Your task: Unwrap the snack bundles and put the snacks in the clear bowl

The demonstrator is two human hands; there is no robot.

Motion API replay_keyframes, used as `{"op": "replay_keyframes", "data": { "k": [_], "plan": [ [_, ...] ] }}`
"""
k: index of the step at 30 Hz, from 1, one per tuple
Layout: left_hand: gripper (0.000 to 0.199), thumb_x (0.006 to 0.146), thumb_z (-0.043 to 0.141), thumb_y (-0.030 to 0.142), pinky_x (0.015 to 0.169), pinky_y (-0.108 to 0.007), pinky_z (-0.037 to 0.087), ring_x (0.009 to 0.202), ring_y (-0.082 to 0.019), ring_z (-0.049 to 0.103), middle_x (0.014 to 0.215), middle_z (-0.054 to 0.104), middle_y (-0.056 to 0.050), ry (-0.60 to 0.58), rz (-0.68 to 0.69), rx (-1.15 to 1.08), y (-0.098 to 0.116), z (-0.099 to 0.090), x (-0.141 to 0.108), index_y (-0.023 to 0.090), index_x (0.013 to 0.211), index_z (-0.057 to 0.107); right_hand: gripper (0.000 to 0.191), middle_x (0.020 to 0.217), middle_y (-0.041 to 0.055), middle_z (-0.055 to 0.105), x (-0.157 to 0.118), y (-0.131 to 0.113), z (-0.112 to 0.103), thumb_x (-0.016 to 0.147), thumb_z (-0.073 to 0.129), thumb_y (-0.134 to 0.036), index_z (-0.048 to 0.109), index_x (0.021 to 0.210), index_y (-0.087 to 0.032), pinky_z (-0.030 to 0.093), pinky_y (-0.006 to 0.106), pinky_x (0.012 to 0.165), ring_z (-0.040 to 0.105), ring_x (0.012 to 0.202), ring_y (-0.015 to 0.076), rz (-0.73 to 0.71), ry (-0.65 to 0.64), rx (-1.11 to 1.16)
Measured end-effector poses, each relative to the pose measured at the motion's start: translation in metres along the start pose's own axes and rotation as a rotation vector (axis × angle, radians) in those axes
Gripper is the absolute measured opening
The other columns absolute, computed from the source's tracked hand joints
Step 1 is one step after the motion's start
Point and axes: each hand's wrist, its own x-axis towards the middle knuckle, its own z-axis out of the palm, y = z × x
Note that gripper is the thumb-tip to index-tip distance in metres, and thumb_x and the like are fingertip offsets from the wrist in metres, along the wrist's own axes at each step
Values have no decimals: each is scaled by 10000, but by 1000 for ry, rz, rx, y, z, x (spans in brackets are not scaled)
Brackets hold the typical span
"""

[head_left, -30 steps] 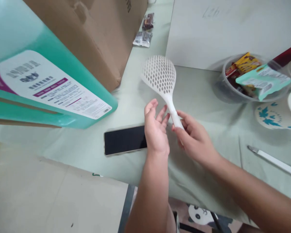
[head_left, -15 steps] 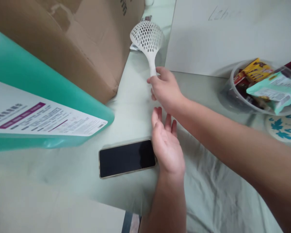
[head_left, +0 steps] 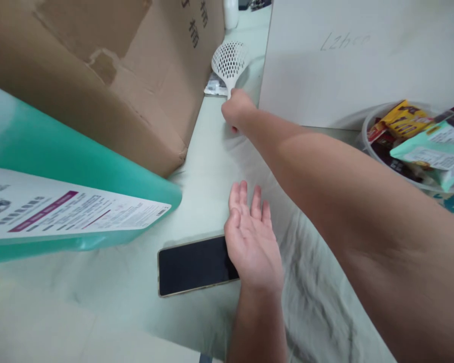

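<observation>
My right hand [head_left: 237, 110] is closed around the handle of a white skimmer [head_left: 230, 59], whose bowl is full of round holes. It reaches far forward, with the skimmer's bowl pointing away from me beside the cardboard box. Lower down, my left hand [head_left: 254, 237] lies palm up, its fingers spread and nothing in it. Its thumb side overlaps the right end of a smartphone [head_left: 194, 267] with a dark screen. A small clear packet [head_left: 215, 85] lies just behind the skimmer's neck, partly covered by it.
A large cardboard box [head_left: 136, 75] and a teal liquid jug [head_left: 98, 156] with a white label stand on the left. A white board or box [head_left: 355, 75] rises at the back right. A clear tub [head_left: 369, 143] of snack packets sits at right. A white bottle [head_left: 231, 14] stands far back.
My right hand has moved farther forward with the skimmer, its arm stretching across more of the view. My left hand has shifted slightly left and covers more of the phone's end.
</observation>
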Motion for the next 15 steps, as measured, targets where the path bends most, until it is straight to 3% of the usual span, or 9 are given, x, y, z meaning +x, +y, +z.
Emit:
{"op": "replay_keyframes", "data": {
  "k": [11,15],
  "plan": [
    [490,1001,364,467,1234,-348,414,1470,-198,552,1669,477,-46,-4,-46,-157,-1,5,-7,265,1398,570,410,1180,152,632,-51,23,-4,938,466,-100,578,1331,-62,614,360,693,675,911,208,-24,-72,-126],
    [481,1001,375,467,1216,-346,433,1466,-199,554,1666,480,-59,-4,-56,-176,-4,7,-9,259,1383,582,495,1154,119,649,-56,21,-8,980,373,-78,469,1464,-37,602,336,752,681,745,123,-71,-52,-106]
  ]
}}
